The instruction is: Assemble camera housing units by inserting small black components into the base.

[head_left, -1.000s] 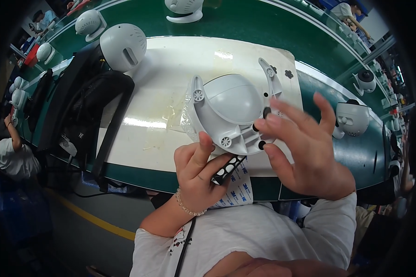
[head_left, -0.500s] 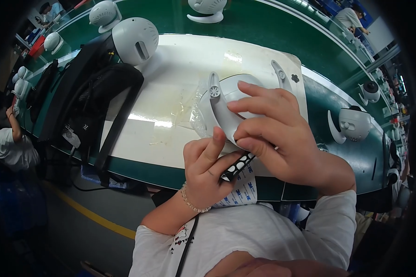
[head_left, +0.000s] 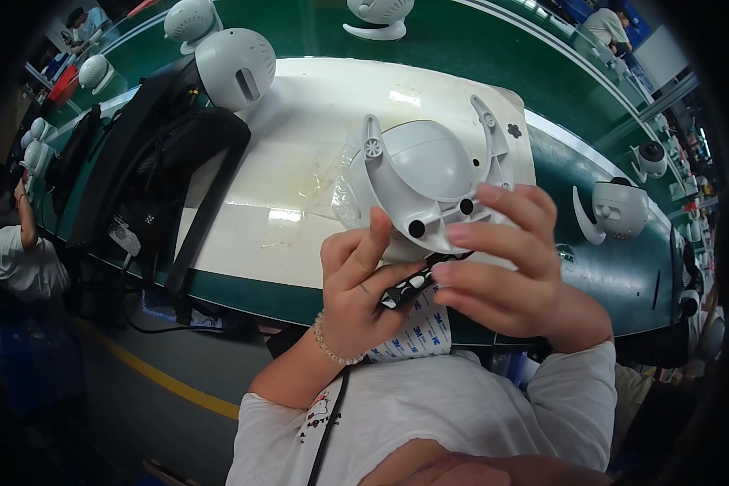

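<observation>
A white plastic stand (head_left: pixel 385 190) with two curved legs and a rounded white body (head_left: pixel 428 158) rests upturned before me. Two black round pads (head_left: pixel 415 228) sit on its near edge. My left hand (head_left: pixel 358 279) grips a black sheet of round pads (head_left: pixel 409 289) with white circular gaps, below that edge. Its white backing paper (head_left: pixel 421 330), printed in blue, hangs beneath. My right hand (head_left: pixel 514 263) is at the sheet's right end, fingers curved and apart, partly covering the stand's right side. Whether its thumb and forefinger touch the sheet is unclear.
A pale board (head_left: pixel 275 243) lies on the green table, with crumpled clear film (head_left: pixel 347 194) beside the stand. A black bag (head_left: pixel 170 170) and a white camera-like unit (head_left: pixel 236 69) are at left. Another white unit (head_left: pixel 620 211) stands at right. Other people work farther off.
My right hand has moved down and right from the stand to the pad sheet, its fingers spreading. The black pads on the stand's near edge are now uncovered. My left hand stays nearly still.
</observation>
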`<state>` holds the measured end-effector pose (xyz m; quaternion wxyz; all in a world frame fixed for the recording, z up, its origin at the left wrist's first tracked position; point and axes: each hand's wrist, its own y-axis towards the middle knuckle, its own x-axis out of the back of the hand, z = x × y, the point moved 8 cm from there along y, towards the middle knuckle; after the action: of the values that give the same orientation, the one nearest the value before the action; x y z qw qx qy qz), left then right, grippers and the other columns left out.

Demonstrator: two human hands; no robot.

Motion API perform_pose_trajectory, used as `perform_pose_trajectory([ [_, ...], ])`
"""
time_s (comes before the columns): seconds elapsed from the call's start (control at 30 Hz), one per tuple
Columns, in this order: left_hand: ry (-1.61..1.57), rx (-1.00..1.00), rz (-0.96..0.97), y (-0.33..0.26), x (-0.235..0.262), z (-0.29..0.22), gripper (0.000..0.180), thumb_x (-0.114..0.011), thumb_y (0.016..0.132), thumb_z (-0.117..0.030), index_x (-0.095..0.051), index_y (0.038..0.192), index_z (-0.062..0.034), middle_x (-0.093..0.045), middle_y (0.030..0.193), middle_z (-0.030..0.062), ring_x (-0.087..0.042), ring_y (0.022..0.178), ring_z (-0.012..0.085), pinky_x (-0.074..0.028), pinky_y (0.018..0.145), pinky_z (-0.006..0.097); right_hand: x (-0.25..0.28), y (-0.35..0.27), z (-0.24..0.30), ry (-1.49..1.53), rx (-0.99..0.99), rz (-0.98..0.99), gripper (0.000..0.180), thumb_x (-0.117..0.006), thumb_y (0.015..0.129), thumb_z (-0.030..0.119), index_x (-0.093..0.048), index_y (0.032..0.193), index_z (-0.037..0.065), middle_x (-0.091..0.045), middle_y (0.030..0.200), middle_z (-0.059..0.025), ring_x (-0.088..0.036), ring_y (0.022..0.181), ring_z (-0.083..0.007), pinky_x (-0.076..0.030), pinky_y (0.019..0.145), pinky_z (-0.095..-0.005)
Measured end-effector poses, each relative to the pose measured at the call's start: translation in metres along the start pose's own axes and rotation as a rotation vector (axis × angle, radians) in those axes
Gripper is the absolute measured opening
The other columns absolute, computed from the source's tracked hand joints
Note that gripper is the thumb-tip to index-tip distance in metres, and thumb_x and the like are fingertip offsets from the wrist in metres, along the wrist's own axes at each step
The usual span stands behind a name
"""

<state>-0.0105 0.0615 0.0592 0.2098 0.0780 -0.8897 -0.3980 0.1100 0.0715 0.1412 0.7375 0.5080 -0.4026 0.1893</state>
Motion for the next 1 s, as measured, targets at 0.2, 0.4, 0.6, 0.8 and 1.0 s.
perform_pose_trajectory([
  [0.2,-0.008,0.000,0.005,0.000,0.000,0.001,0.038,-0.068,0.047,-0.004,-0.067,0.085,-0.0083,-0.038,0.132,0.0160,-0.048,0.092,0.0229,-0.035,0.079,0.029,-0.009,-0.017,0.019,-0.120,0.202,-0.129,0.012,-0.066,0.064,0.010,-0.060,0.075,0.009,-0.058,0.105,-0.0005,-0.050,0.105,-0.0234,-0.027,0.090,-0.0375],
  [0.4,0.033,-0.017,-0.039,0.000,0.001,-0.003,0.034,-0.067,0.047,-0.005,-0.067,0.081,-0.0076,-0.039,0.132,0.0155,-0.048,0.091,0.0226,-0.035,0.079,0.029,-0.005,0.000,0.012,0.300,0.080,-0.133,0.021,-0.063,0.068,0.010,-0.052,0.085,0.014,-0.059,0.102,-0.0025,-0.054,0.100,-0.0238,-0.031,0.080,-0.0330],
  [0.6,0.061,-0.030,-0.010,-0.001,0.000,-0.001,0.029,-0.067,0.047,-0.007,-0.066,0.076,-0.0069,-0.040,0.132,0.0143,-0.047,0.090,0.0222,-0.035,0.078,0.029,-0.020,0.003,0.019,0.232,0.086,-0.011,0.025,-0.062,0.070,0.011,-0.052,0.092,0.015,-0.059,0.088,0.0017,-0.055,0.090,-0.0182,-0.031,0.075,-0.0307],
  [0.8,0.082,-0.019,-0.029,0.003,0.002,-0.004,0.026,-0.068,0.048,-0.008,-0.065,0.073,-0.0047,-0.042,0.131,0.0142,-0.046,0.089,0.0224,-0.035,0.076,0.030,-0.010,-0.010,0.012,0.404,0.179,-0.250,0.032,-0.064,0.068,0.008,-0.050,0.097,0.015,-0.055,0.091,-0.0027,-0.055,0.081,-0.0193,-0.034,0.068,-0.0297],
  [1.0,0.111,-0.067,-0.043,-0.001,0.004,-0.001,0.026,-0.069,0.046,-0.009,-0.062,0.070,-0.0032,-0.044,0.128,0.0139,-0.046,0.088,0.0223,-0.034,0.077,0.031,-0.017,-0.011,0.012,0.436,0.157,-0.262,0.042,-0.067,0.065,0.008,-0.050,0.103,0.018,-0.051,0.100,-0.0064,-0.054,0.078,-0.0197,-0.037,0.059,-0.0287],
])
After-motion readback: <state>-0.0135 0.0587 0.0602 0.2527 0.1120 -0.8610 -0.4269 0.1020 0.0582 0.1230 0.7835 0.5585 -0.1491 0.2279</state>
